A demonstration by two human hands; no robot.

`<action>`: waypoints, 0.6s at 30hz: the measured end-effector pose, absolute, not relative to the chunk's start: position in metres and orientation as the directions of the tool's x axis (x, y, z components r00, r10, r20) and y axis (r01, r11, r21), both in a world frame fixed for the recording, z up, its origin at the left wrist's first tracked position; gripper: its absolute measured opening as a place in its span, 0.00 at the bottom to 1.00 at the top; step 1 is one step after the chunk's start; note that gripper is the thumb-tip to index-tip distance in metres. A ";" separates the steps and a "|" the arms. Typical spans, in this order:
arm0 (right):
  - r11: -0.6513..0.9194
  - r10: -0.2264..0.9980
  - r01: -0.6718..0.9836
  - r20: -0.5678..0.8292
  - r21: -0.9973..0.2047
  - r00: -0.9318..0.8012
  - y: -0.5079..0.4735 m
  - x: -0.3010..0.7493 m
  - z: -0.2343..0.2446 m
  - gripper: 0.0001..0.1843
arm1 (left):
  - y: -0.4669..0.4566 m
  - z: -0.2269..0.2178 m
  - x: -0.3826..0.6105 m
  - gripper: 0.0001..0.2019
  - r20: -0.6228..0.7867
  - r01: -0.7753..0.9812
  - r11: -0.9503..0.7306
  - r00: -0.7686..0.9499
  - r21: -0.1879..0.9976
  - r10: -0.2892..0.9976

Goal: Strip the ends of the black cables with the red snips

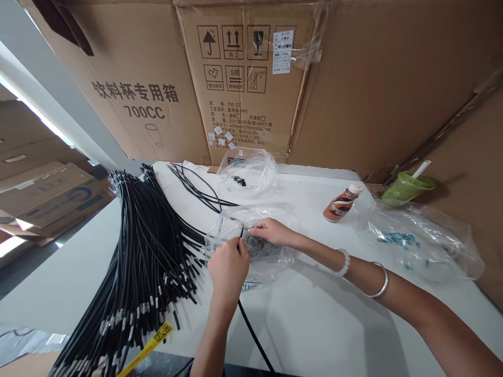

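My left hand (229, 264) is closed around a black cable (253, 332), whose end pokes up past my thumb and whose length trails down over the table's front edge. Fingertips of my right hand (272, 232) pinch at the cable's tip; what small piece they hold, if any, is too small to make out. Beneath both hands lies an open clear plastic bag (281, 212) with a tangle of small grey metal pieces (256, 247) in it. Left of my hands spreads a large bundle of black cables (135, 251) with silvery ends.
Cardboard boxes (251, 118) wall off the back of the white table (314, 324). Another clear bag (255, 173) holds small black parts. Rightward stand a brown drink bottle (338, 205), a green cup (406, 187) and a bag with teal pieces (424, 243). A yellow tag (151, 343) lies front left.
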State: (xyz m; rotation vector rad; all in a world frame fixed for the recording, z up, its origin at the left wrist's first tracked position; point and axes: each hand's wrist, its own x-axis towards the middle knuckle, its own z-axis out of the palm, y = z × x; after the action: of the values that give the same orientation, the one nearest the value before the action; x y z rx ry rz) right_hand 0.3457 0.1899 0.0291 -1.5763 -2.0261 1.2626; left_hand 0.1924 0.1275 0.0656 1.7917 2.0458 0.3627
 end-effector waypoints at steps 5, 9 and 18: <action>-0.034 0.866 0.639 -0.342 -0.768 -0.365 0.191 0.348 0.026 0.20 | 0.135 0.073 0.194 0.17 -0.134 0.935 0.087 -0.043 0.344 0.990; -0.044 0.866 0.646 -0.352 -0.762 -0.356 0.189 0.351 0.031 0.21 | 0.138 0.077 0.193 0.16 -0.134 0.953 0.053 -0.013 0.297 0.991; -0.039 0.891 0.722 -0.351 -0.691 -0.288 0.191 0.357 0.035 0.19 | 0.141 0.079 0.189 0.17 -0.124 0.969 0.030 0.001 0.246 0.992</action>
State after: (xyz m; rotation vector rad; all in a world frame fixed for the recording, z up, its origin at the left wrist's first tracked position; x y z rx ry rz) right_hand 0.3570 0.1910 0.0351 -1.7361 -2.0258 1.2315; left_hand 0.1893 0.1407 0.0788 2.0179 2.0474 0.1291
